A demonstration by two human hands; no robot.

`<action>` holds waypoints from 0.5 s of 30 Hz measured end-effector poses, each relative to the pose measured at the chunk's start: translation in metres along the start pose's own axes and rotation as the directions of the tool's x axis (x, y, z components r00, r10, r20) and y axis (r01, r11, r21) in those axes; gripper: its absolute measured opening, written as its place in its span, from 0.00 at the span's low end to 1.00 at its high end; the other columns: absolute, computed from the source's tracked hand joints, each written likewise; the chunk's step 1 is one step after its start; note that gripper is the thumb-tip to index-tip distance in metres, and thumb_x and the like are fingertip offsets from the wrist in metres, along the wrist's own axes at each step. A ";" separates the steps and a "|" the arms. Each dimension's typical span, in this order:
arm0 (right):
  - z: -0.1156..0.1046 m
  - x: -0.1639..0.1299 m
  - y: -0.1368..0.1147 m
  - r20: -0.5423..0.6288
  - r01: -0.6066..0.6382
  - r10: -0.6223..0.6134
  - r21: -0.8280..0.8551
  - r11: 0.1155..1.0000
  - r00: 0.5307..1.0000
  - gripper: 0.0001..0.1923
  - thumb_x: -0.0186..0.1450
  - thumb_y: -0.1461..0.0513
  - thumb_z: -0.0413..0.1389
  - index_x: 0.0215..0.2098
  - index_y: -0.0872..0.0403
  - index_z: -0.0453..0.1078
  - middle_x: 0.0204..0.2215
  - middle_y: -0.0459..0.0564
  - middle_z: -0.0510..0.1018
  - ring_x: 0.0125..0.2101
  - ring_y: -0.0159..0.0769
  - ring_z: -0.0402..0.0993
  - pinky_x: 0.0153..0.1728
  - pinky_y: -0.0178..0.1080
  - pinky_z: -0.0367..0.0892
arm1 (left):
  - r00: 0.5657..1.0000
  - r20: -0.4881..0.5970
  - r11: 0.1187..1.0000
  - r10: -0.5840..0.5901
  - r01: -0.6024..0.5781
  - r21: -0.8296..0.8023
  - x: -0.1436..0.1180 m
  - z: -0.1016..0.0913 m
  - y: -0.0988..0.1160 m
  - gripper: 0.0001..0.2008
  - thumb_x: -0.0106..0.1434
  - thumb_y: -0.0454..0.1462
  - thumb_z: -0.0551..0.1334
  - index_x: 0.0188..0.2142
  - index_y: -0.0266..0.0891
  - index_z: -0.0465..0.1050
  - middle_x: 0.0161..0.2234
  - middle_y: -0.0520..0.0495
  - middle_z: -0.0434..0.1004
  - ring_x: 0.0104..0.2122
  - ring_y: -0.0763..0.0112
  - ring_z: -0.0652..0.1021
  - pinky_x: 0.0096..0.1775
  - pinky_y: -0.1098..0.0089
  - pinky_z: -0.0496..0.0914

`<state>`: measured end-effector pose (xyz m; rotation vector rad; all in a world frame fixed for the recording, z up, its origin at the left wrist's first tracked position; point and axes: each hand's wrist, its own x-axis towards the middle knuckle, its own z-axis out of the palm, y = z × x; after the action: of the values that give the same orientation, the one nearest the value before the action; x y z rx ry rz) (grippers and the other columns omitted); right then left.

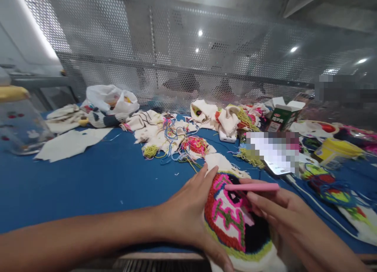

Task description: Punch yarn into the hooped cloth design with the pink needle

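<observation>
A yarn embroidery (232, 221) on cream cloth stands tilted at the table's front edge, with a rust-red, black, white, pink and green pattern inside a yellow-green rim. My left hand (188, 209) grips its left side, fingers spread at the upper edge and thumb at the lower. In my right hand (273, 209), a slim pink pen-shaped tool (253, 187) lies nearly level across the upper part of the pattern. Its blunt left end is over the pink yarn; I cannot make out a needle tip. Some of the right fingers are hidden behind the hand.
Behind the embroidery lie cloth scraps (153, 130) and tangled yarn (196, 145). To the right are a blurred-out phone (277, 162) with a white cable (321, 213), a green box (282, 116) and a yellow tub (338, 151). A clear jar (23, 126) stands left, before a perforated metal screen (176, 48).
</observation>
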<state>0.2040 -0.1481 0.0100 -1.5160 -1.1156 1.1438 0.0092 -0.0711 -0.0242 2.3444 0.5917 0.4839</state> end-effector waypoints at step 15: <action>0.014 0.046 -0.014 0.513 0.697 -0.472 -0.530 0.484 0.717 0.10 0.59 0.61 0.51 0.21 0.52 0.59 0.18 0.43 0.67 0.19 0.28 0.62 0.19 0.31 0.56 | 0.944 -0.058 0.773 -0.326 0.231 -0.590 0.006 -0.012 -0.017 0.22 0.54 0.44 0.62 0.47 0.39 0.65 0.43 0.44 0.73 0.42 0.60 0.74 0.44 0.60 0.69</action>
<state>0.1955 -0.0991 0.0141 -1.2666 -2.2799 0.4384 0.0036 -0.0500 -0.0260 1.6130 0.7345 0.6129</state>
